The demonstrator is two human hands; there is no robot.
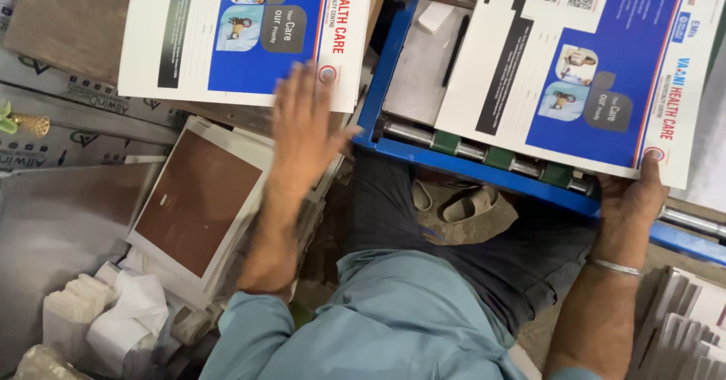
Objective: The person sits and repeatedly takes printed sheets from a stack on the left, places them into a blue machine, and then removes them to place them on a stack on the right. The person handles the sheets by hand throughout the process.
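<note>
1. Head view, upper left of the frame: the left hand (302, 127) lies flat, fingers spread, no grip closed on anything, palm down on the lower edge of a printed blue-and-white sheet (242, 32). That sheet tops a stack resting on a wooden board (60, 17).

2. Upper right: a second printed sheet (597, 70) of the same design lies on the blue-framed machine (393, 62), its lower edge over the steel roller with green bands (491, 155).

3. Right hand (631, 198), right of centre: thumb on top of that sheet's lower corner, fingers under the frame edge. It looks like a pinch on the corner, though the fingers are hidden, so the grip is not certain. A metal bangle (614, 266) sits on the wrist.

4. Lower left: a stack of brown-faced cards (198, 202), and beside it crumpled white paper (113, 312). Lower right corner: a fanned pile of white sheets (684, 327).

5. Judging the step: one sheet seems to be squared on the finished stack while another sits at the roller. The next move calls for a clean corner grip and keeping that sheet flat and square to the roller.
</note>
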